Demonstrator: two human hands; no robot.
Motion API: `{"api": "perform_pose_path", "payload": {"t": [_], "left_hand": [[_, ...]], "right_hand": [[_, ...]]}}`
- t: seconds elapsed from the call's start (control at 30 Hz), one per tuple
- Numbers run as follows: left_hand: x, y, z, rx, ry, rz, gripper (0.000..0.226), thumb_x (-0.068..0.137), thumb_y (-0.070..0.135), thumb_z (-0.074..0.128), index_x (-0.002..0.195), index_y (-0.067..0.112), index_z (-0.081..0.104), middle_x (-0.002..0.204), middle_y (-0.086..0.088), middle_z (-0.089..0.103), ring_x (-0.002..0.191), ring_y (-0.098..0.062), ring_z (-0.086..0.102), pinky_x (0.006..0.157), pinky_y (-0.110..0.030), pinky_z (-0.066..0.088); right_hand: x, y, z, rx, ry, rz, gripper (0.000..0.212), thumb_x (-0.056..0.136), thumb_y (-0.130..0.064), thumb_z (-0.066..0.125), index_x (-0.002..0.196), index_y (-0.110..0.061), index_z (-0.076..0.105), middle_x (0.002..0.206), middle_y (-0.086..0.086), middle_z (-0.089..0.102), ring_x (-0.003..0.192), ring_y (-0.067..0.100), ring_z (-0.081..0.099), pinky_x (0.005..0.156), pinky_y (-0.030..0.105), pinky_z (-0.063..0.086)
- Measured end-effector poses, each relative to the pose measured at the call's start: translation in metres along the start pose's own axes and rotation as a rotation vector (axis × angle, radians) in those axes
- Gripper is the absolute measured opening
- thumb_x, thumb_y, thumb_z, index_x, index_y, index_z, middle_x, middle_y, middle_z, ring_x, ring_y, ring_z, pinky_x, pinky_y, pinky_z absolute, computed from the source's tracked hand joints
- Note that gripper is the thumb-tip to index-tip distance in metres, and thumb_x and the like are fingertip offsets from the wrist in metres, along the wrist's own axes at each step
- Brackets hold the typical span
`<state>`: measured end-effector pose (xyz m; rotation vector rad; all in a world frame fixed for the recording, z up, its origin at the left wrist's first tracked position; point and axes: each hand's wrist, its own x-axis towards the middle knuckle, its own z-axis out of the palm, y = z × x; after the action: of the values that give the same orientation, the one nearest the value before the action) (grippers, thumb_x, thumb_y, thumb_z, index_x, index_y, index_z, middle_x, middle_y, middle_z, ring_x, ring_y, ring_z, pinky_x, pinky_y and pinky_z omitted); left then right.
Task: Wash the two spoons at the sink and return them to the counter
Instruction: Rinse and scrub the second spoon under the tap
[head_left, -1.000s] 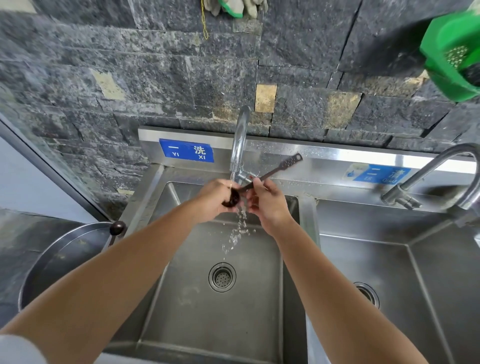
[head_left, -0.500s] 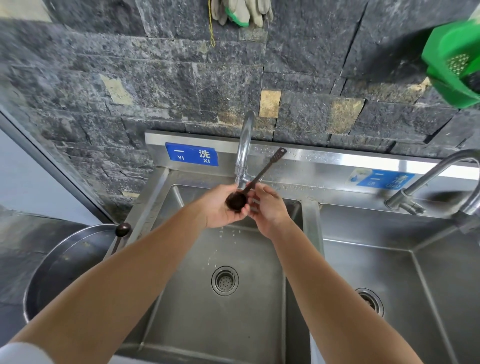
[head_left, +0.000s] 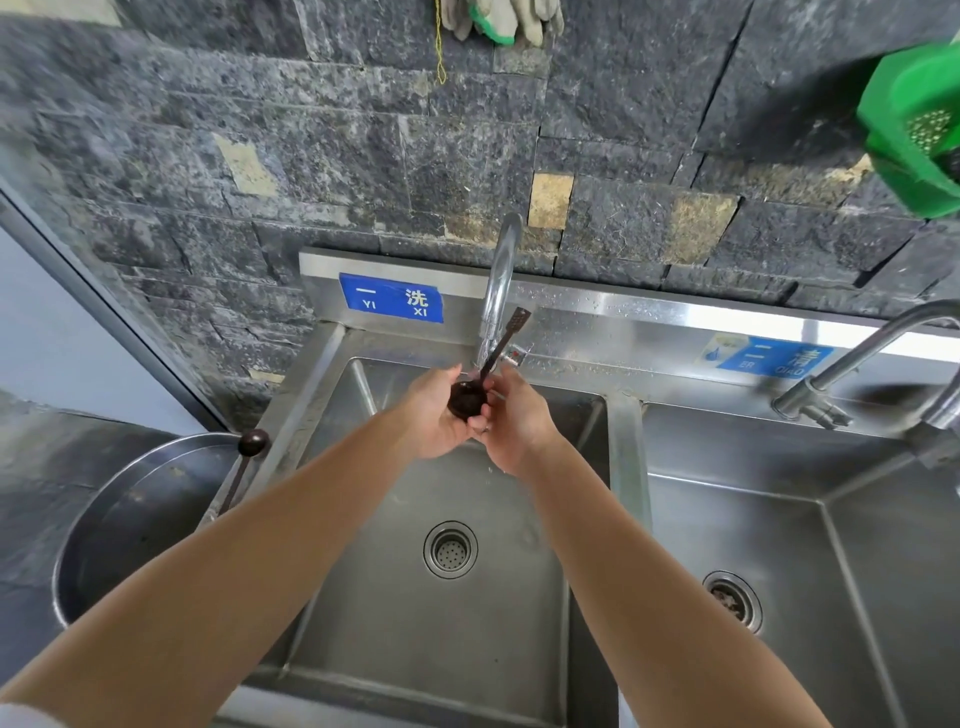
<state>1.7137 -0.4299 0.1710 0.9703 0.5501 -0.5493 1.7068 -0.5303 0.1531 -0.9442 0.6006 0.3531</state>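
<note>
A dark brown spoon (head_left: 468, 397) is held over the left sink basin (head_left: 363, 597), below the curved tap (head_left: 500, 280). Its bowl faces me and its handle points up and away, toward the tap. My left hand (head_left: 431, 415) cups the bowl from the left. My right hand (head_left: 514, 421) closes around the neck of the handle from the right. A second dark spoon (head_left: 244, 465) leans with its round bowl up on the rim of a steel bowl (head_left: 104, 519) left of the sink.
A second basin (head_left: 779, 545) with its own tap (head_left: 852, 364) lies to the right. Blue labels sit on the steel backsplash. A green colander (head_left: 914, 130) hangs at the upper right, and gloves (head_left: 504, 21) hang on the dark stone wall.
The spoon's handle has swung from pointing right to nearly upright. The splash of water under my hands has stopped showing. My hands stay together under the tap.
</note>
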Motion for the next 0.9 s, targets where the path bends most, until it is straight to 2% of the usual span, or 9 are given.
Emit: {"api": "perform_pose_path", "payload": {"t": [0.17,0.3,0.43,0.53,0.6,0.67,0.73,0.8,0.9], "left_hand": [[-0.01,-0.016,-0.004,0.046,0.046,0.085,0.03,0.105,0.024,0.036,0.093,0.008,0.058,0.075,-0.012,0.057,0.048,-0.02,0.046,0.036,-0.018,0.03],[-0.011,-0.021,-0.008,0.071,0.14,0.137,0.031,0.105,0.023,0.04,0.086,0.009,0.059,0.074,-0.014,0.056,0.045,-0.02,0.046,0.035,-0.018,0.03],[-0.016,-0.024,-0.012,0.051,0.174,0.167,0.033,0.106,0.023,0.036,0.092,0.009,0.061,0.08,-0.016,0.058,0.037,-0.018,0.05,0.031,-0.017,0.032],[-0.015,-0.026,-0.018,0.052,0.159,0.173,0.034,0.106,0.023,0.033,0.099,0.008,0.062,0.093,-0.021,0.061,0.037,-0.017,0.051,0.032,-0.019,0.034],[-0.014,-0.028,-0.017,0.092,0.177,0.193,0.032,0.105,0.021,0.034,0.109,0.005,0.062,0.098,-0.022,0.059,0.044,-0.019,0.053,0.036,-0.022,0.038],[-0.016,-0.033,-0.013,0.247,0.231,0.271,0.032,0.104,0.02,0.037,0.113,0.001,0.062,0.092,-0.023,0.06,0.051,-0.022,0.053,0.045,-0.028,0.046],[-0.021,-0.042,-0.01,0.444,0.24,0.36,0.034,0.104,0.02,0.037,0.095,0.002,0.064,0.074,-0.02,0.059,0.043,-0.02,0.05,0.047,-0.027,0.046],[-0.031,-0.053,-0.006,0.459,0.155,0.351,0.039,0.105,0.02,0.035,0.077,0.006,0.059,0.06,-0.011,0.059,0.035,-0.013,0.047,0.038,-0.019,0.035],[-0.037,-0.055,0.005,0.391,0.173,0.382,0.039,0.106,0.021,0.031,0.078,0.005,0.054,0.052,-0.006,0.055,0.034,-0.011,0.043,0.035,-0.016,0.028]], "right_hand": [[0.0,0.009,0.006,-0.09,0.061,0.014,0.038,0.096,-0.041,0.057,0.072,-0.012,0.056,0.061,-0.001,0.045,0.043,0.012,0.034,0.039,0.023,0.03],[-0.001,0.021,0.009,-0.13,-0.02,-0.025,0.027,0.096,-0.029,0.06,0.076,-0.012,0.066,0.068,0.004,0.063,0.054,0.017,0.055,0.056,0.032,0.042],[-0.001,0.028,0.012,-0.188,-0.08,-0.04,0.026,0.099,-0.027,0.054,0.081,-0.014,0.068,0.083,0.008,0.066,0.069,0.021,0.062,0.058,0.03,0.046],[0.0,0.028,0.012,-0.186,-0.055,-0.042,0.035,0.103,-0.031,0.046,0.079,-0.014,0.066,0.081,0.008,0.066,0.068,0.021,0.062,0.06,0.031,0.047],[-0.001,0.031,0.014,-0.2,-0.031,-0.028,0.036,0.102,-0.031,0.048,0.077,-0.014,0.067,0.076,0.007,0.068,0.063,0.02,0.061,0.054,0.026,0.049],[-0.001,0.028,0.017,-0.272,0.042,-0.038,0.034,0.1,-0.03,0.05,0.075,-0.015,0.067,0.074,0.008,0.07,0.06,0.024,0.061,0.053,0.028,0.047],[0.002,0.007,0.019,-0.248,0.134,-0.068,0.035,0.1,-0.029,0.045,0.074,-0.012,0.062,0.064,0.007,0.07,0.049,0.021,0.06,0.05,0.03,0.045],[0.014,-0.024,0.015,-0.012,0.156,0.0,0.033,0.104,-0.025,0.041,0.078,-0.01,0.055,0.056,0.005,0.061,0.041,0.017,0.05,0.043,0.029,0.042],[0.016,-0.04,0.021,0.2,0.032,0.107,0.037,0.106,-0.024,0.034,0.073,-0.012,0.046,0.05,0.0,0.043,0.038,0.013,0.034,0.04,0.023,0.031]]}}
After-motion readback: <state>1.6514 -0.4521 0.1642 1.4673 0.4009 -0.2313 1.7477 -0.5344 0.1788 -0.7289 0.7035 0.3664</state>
